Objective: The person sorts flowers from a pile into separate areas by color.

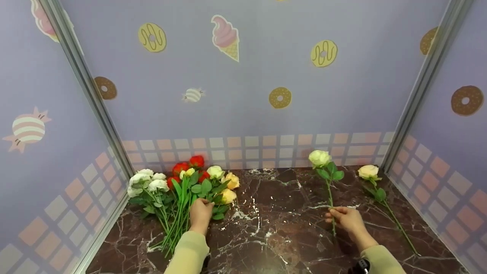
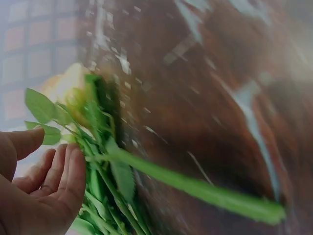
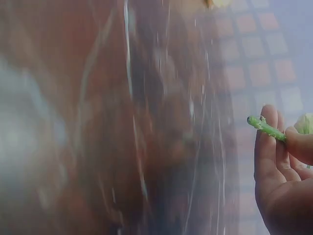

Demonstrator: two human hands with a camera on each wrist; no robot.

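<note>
My right hand (image 1: 348, 219) pinches the stem of a pale white rose (image 1: 319, 158) between thumb and fingers, the bloom pointing to the back wall. In the right wrist view, the cut end of that stem (image 3: 264, 128) sticks out past the fingertips. My left hand (image 1: 201, 213) is over the pile of flowers at the left, next to green leaves (image 1: 206, 186). The left wrist view shows its thumb and fingers (image 2: 58, 169) apart, close to a leaf (image 2: 41, 106), with a thick green stem (image 2: 205, 188) passing beyond; whether they touch is unclear.
In the pile lie white roses (image 1: 158, 185), red roses (image 1: 180, 168) and yellow-orange roses (image 1: 228, 196). A single cream rose (image 1: 368, 172) lies at the right on the dark marbled tabletop (image 1: 274, 217). Lilac patterned walls (image 1: 258, 76) enclose the back and sides.
</note>
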